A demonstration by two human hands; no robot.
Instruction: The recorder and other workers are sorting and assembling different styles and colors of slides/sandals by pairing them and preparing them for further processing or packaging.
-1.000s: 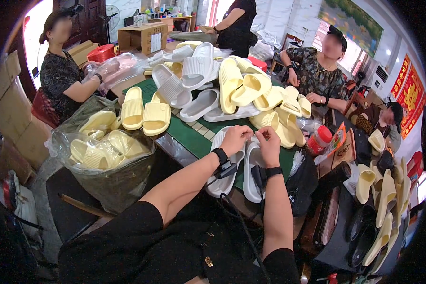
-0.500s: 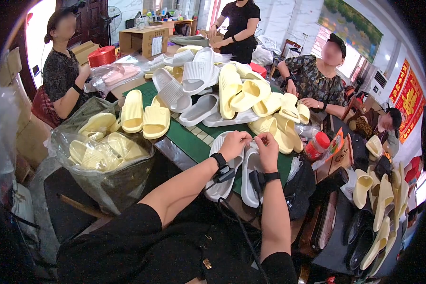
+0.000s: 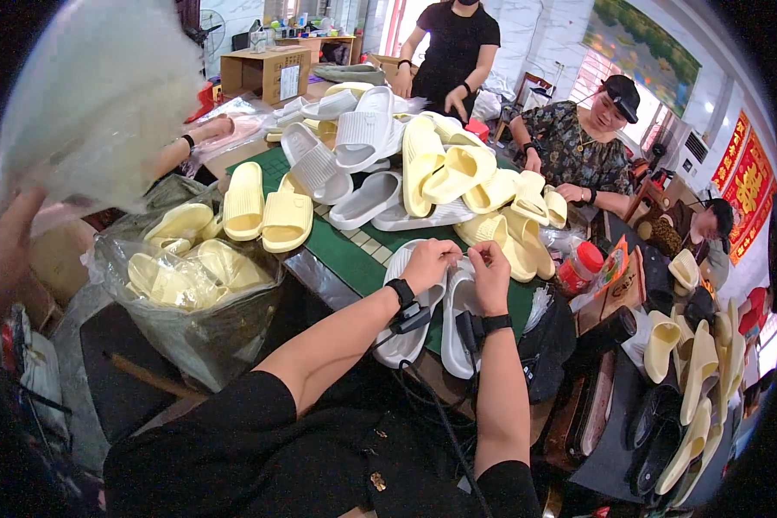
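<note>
Just in front of me a pair of pale grey slippers lies on the green mat (image 3: pixel 345 257). Over the toe end of the left slipper (image 3: pixel 403 344) is my left hand (image 3: pixel 430 266), its thumb and fingertips pinched together. My right hand (image 3: pixel 491 276) is above the right slipper (image 3: pixel 457 341), also in a pinch. The two sets of fingertips nearly meet; whatever is between them is too small to make out. Beyond them rises a heap of grey slippers (image 3: pixel 367 200) and pale yellow slippers (image 3: pixel 460 173).
At left stands a sack (image 3: pixel 203 332) holding bagged yellow slippers. A red-lidded jar (image 3: pixel 580 266) is right of the mat. More yellow slippers (image 3: pixel 699 371) line the right side. One co-worker (image 3: pixel 578 142) sits across; another (image 3: pixel 457 56) stands behind. Large translucent plastic (image 3: pixel 95 112) fills the upper left.
A translucent plastic sheet or bag and a blurred hand have come in at the left, hiding the person there. The standing co-worker has shifted slightly right. My hands stay almost where they were.
</note>
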